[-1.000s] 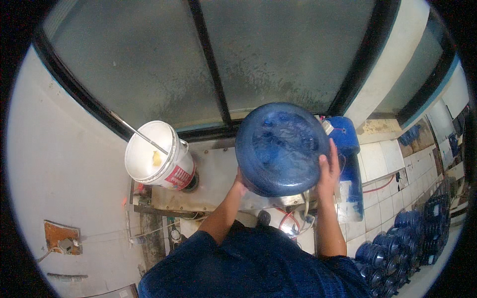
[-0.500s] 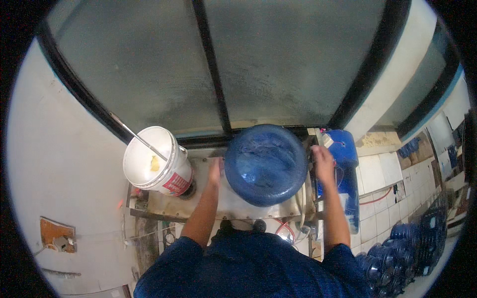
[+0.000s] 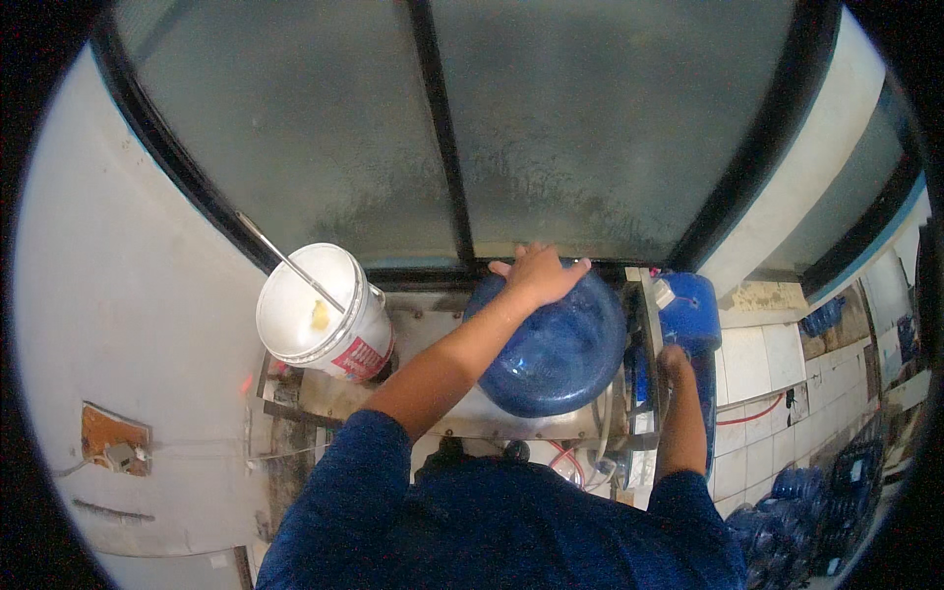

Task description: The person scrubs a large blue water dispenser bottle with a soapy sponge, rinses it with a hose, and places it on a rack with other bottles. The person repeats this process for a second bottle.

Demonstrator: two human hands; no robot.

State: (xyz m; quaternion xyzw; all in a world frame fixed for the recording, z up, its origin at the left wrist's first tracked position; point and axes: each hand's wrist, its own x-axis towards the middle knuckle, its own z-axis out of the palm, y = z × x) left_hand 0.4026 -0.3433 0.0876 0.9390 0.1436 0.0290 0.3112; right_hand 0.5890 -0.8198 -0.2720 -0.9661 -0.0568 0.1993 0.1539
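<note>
A large blue water jug [image 3: 556,359] stands on the metal-topped bench [image 3: 440,379] in front of me, its broad rounded end facing up. My left hand [image 3: 539,273] rests across the far part of that upper end, fingers spread and thumb out. To the right of the bench hangs my right hand [image 3: 676,364], low beside the blue drum and apart from the jug. Its fingers are turned away and blurred, so what they do is hidden. On the left of the bench, a white bucket [image 3: 372,329] holds a long metal rod [image 3: 285,258] and something yellow.
A blue drum [image 3: 688,305] stands right of the bench. Frosted window panes [image 3: 610,128] in black frames rise behind it. Several more blue jugs [image 3: 787,521] crowd the tiled floor at lower right. A pale hose [image 3: 603,418] hangs at the bench's right end.
My left hand has moved from the jug's left side onto its top. My right hand has dropped back toward me, away from the jug's right side. The view has shifted slightly.
</note>
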